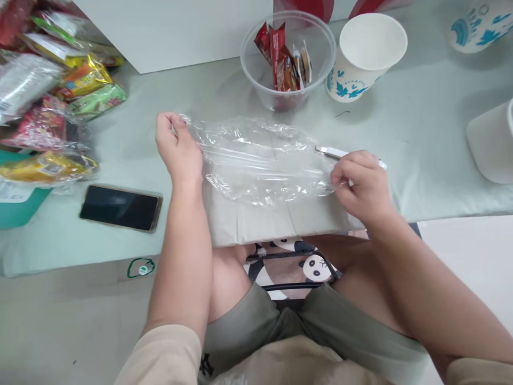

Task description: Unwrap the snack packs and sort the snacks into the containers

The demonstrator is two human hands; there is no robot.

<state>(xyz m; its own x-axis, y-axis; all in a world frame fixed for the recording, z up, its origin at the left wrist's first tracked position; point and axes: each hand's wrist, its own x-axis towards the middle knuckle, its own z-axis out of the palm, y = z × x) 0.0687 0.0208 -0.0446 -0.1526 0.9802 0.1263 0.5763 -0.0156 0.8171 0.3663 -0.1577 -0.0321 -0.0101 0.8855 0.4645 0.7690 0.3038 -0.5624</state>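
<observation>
A clear plastic wrap [260, 166], crinkled and see-through, is stretched sideways above the cloth-covered table. Its left end is pinched in my left hand [179, 144], fingers closed. At the other end my right hand [363, 182] grips the wrap between thumb and fingers. Just behind the right hand lies a slim white tool with a metal tip [331, 152], perhaps a craft knife, partly hidden by that hand. A clear plastic tub [256, 80] holding several small red and other packets stands beyond the wrap.
To the tub's right stand a white paper cup [352, 80] with blue leaf print, another printed cup [479, 32] and a white container [491, 141]. A phone [120, 207] lies at left, near a heap of packaged snacks [44, 101]. A white box [160, 32] is behind.
</observation>
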